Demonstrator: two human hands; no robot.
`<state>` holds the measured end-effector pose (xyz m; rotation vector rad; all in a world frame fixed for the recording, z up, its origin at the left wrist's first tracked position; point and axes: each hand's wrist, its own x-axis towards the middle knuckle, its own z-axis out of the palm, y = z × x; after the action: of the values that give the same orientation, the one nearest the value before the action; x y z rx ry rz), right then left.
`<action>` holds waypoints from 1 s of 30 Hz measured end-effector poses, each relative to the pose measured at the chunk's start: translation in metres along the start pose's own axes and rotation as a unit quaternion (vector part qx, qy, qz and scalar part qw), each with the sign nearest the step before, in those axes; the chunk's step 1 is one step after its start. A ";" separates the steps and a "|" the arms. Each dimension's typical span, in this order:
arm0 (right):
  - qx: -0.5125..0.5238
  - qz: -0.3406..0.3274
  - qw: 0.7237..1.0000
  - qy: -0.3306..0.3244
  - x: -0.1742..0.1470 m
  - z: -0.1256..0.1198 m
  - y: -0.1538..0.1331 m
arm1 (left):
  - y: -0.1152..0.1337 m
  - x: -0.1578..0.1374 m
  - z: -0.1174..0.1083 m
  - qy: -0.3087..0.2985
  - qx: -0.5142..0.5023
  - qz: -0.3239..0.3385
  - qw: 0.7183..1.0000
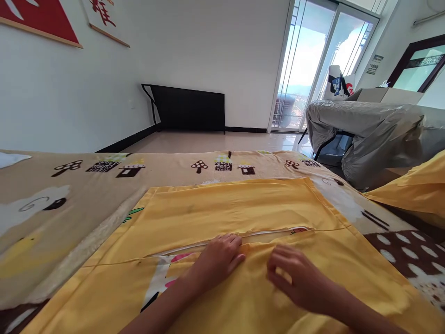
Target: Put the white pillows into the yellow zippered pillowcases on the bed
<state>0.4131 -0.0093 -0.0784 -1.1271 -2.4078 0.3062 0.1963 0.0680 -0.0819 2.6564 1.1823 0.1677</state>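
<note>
A yellow fabric cover (222, 206) lies spread over a patterned blanket, with a long slit edged in white, like a zipper, running across it. White and pink print shows through the slit's left part. My left hand (222, 255) rests at the middle of the slit, its fingers over the near edge and the cloth bunched beside its thumb. To its right, my right hand (295, 276) is just at or above the near flap, with fingers curled and thumb bent towards them. Whether cloth is between those fingertips is hidden.
The beige blanket (167, 169) with animal and mushroom prints extends around the cover. More yellow cloth (417, 185) lies at the right edge. Beyond stand a plastic-covered table (375, 120) with a box (389, 95), a black panel (189, 109) against the wall, and a glass door (320, 60).
</note>
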 end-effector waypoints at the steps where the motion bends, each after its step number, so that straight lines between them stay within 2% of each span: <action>1: -0.017 0.046 0.998 0.025 0.005 -0.003 0.012 | -0.002 -0.002 -0.003 -0.007 -0.004 -0.005 1.000; 4: -0.049 0.100 0.993 0.025 0.011 -0.003 0.039 | -0.011 -0.009 -0.012 -0.031 -0.005 -0.012 0.999; 7: -0.049 0.147 0.988 0.014 0.010 0.006 0.047 | -0.021 -0.017 -0.019 -0.043 -0.005 -0.016 0.999; 9: -0.050 0.174 0.983 0.024 0.009 0.011 0.047 | -0.029 -0.024 -0.017 -0.011 -0.013 -0.031 0.999; 12: -0.073 0.206 0.975 0.049 0.009 0.015 0.049 | -0.044 -0.037 -0.004 0.077 0.006 -0.065 0.995; 15: -0.114 0.222 0.965 0.076 0.008 0.015 0.050 | -0.056 -0.051 0.007 0.150 0.076 -0.078 0.983; 18: -0.155 0.202 0.963 0.091 0.005 0.013 0.036 | -0.052 -0.062 0.010 0.187 0.146 -0.059 0.970; 20: -0.149 0.152 0.975 0.058 0.003 0.013 0.018 | -0.038 -0.066 0.011 0.182 0.156 -0.007 0.971; 22: -0.104 0.089 0.990 -0.019 0.002 0.016 -0.002 | -0.021 -0.067 0.014 0.151 0.138 0.050 0.978; 25: -0.049 0.048 0.991 -0.118 -0.003 0.021 -0.016 | -0.010 -0.071 0.020 0.098 0.108 0.073 0.987; 27: -0.058 0.079 0.987 -0.125 -0.012 0.020 -0.007 | -0.023 -0.085 0.024 0.096 0.108 0.046 0.988; 30: -0.117 0.177 0.974 -0.083 -0.048 0.007 0.030 | -0.070 -0.129 0.029 0.155 0.150 -0.045 0.975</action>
<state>0.4562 -0.0271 -0.1109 -1.7058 -2.4236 0.2415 0.0653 0.0124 -0.1296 2.9043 1.5301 0.4350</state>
